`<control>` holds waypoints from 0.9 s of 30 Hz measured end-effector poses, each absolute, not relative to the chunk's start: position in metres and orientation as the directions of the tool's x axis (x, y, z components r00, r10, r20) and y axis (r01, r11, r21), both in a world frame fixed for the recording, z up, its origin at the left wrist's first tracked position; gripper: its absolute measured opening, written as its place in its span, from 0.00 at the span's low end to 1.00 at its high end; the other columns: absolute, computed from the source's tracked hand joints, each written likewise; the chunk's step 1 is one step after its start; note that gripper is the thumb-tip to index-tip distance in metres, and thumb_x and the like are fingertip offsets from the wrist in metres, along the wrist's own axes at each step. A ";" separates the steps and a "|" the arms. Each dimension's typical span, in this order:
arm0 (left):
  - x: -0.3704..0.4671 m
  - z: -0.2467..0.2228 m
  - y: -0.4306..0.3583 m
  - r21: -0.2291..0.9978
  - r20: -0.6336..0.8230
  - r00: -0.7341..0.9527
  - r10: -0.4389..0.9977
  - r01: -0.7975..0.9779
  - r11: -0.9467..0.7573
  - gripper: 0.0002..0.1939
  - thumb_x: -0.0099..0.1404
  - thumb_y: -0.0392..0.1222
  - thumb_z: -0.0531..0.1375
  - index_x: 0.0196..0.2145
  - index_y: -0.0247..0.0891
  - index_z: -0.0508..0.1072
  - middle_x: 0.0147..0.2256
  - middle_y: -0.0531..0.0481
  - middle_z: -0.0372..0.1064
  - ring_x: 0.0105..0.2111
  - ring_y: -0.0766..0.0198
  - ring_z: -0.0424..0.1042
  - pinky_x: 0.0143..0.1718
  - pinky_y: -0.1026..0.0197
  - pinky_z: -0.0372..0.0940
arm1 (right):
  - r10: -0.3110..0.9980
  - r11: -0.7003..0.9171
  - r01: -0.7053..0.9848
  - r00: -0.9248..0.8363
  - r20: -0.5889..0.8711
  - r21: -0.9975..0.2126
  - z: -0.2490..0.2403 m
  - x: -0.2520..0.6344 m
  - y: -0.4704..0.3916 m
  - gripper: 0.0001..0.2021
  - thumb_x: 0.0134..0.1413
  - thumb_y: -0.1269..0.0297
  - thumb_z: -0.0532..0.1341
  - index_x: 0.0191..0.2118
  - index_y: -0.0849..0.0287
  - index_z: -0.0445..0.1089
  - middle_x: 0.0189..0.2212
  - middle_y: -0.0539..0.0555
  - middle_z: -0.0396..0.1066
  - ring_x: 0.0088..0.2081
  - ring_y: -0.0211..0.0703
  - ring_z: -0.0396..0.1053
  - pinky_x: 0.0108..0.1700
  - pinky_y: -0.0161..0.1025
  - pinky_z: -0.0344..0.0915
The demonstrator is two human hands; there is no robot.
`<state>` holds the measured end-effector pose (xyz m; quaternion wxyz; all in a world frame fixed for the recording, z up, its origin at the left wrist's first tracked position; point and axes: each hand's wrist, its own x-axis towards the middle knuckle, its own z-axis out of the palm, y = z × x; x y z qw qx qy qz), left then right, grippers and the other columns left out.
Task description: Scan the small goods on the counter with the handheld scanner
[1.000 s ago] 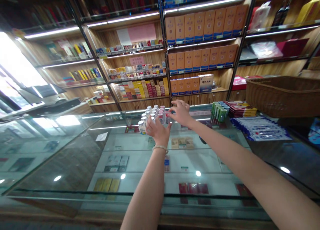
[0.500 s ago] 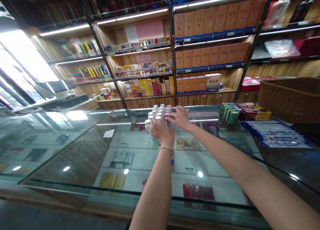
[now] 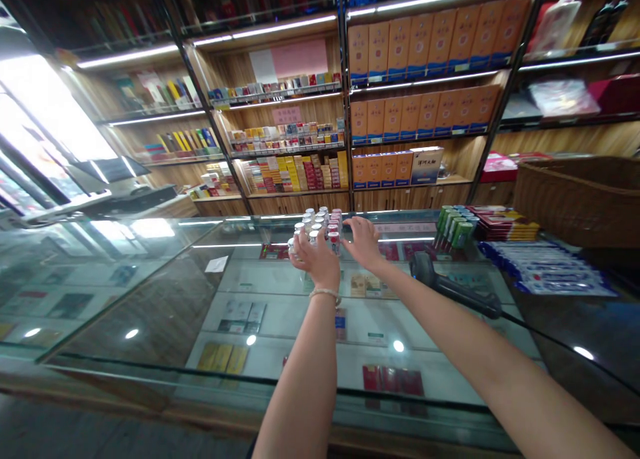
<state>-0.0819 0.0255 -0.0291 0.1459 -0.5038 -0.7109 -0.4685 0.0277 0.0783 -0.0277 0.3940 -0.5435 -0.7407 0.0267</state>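
Small bottles (image 3: 333, 236) stand upright in tight rows on the glass counter (image 3: 280, 289), mostly with white caps, with a pinkish row at the right. My left hand (image 3: 319, 262), a pale bracelet (image 3: 324, 292) at its wrist, is against the front of the group. Its fingers are spread over the front-left bottles and its thumb points up by the middle; the hand hides their lower parts. My right hand (image 3: 364, 242) is just right of the pinkish row, fingers curved and apart, with a small gap to the bottles and nothing in it.
A black handheld scanner (image 3: 457, 292) with a cord lies under my right forearm. Farther right are green-wrapped cylinders (image 3: 459, 231), blue-and-white packets (image 3: 547, 269) and a brown wicker basket (image 3: 555, 202). Stocked shelves (image 3: 425, 136) stand behind the counter.
My right hand has drawn back slightly to the right from the pinkish bottles. My left hand has shifted a little left along the front, and the scanner now shows more fully.
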 end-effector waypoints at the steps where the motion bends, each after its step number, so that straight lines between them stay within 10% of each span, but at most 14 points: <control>1: -0.082 -0.029 0.026 0.514 0.684 -0.449 0.575 0.856 0.056 0.23 0.65 0.31 0.57 0.54 0.51 0.77 0.71 0.42 0.56 0.72 0.43 0.49 0.69 0.25 0.41 | 0.829 0.404 0.786 -0.098 0.551 -0.468 -0.032 0.027 0.075 0.22 0.63 0.61 0.62 0.62 0.50 0.67 0.65 0.62 0.62 0.67 0.58 0.55 0.64 0.56 0.54; 27: -0.082 -0.026 0.022 0.446 0.621 -0.452 0.640 0.876 0.185 0.21 0.67 0.35 0.58 0.53 0.53 0.80 0.71 0.45 0.56 0.71 0.39 0.51 0.66 0.26 0.48 | 0.804 0.423 0.847 -0.187 0.565 -0.322 -0.053 0.011 0.080 0.29 0.59 0.70 0.65 0.64 0.45 0.64 0.68 0.60 0.58 0.69 0.55 0.54 0.65 0.56 0.51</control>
